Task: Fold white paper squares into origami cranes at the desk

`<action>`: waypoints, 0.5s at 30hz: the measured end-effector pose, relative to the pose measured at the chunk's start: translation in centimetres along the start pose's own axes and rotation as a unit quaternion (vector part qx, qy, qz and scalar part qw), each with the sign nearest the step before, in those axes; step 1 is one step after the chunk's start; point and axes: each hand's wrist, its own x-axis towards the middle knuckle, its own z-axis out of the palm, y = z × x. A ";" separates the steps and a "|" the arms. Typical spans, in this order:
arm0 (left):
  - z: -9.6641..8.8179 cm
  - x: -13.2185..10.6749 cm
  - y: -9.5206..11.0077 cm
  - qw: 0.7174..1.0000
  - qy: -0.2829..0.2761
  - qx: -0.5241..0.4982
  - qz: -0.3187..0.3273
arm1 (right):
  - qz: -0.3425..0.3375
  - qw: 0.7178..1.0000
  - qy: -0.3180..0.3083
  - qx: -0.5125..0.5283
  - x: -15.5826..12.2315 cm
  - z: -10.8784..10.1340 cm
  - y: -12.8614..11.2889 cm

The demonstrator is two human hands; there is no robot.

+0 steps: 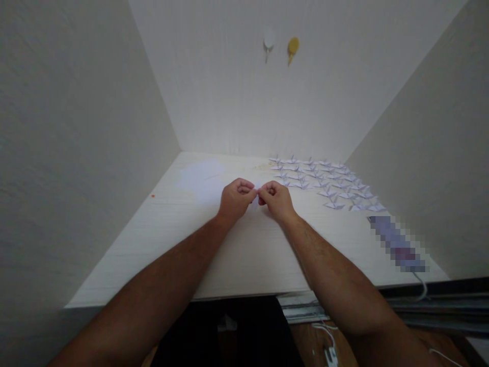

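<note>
Over the middle of the white table, my left hand (237, 198) and my right hand (275, 199) meet with their fingertips nearly touching. Both are closed in a pinch on a small piece of white paper (257, 202). Most of that paper is hidden behind the fingers, so its folded shape cannot be made out. To the left of my left hand lie pale white paper sheets (202, 178). Several rows of folded white paper cranes (332, 181) stand on the table beyond and to the right of my right hand.
A blurred-out flat object (397, 244) with a cable lies near the table's right edge. Walls rise at left, back and right. Two hooks, a white one (269, 40) and a yellow one (293, 47), are on the back wall. A small orange bit (153, 195) lies at left.
</note>
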 end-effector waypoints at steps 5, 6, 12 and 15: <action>0.1 0.0 -0.3 1.000 -0.008 -0.014 -0.006 | -0.007 1.000 0.002 -0.012 0.0 -0.1 0.1; 0.1 0.0 -0.3 1.000 -0.007 -0.013 -0.006 | -0.008 1.000 0.001 -0.011 0.0 0.0 0.1; 0.1 -0.1 0.1 1.000 0.008 -0.015 0.005 | 0.026 0.999 0.000 0.043 0.2 0.3 0.4; 0.1 -0.1 0.2 1.000 0.012 -0.018 0.011 | 0.057 0.998 -0.019 0.035 0.2 0.4 0.6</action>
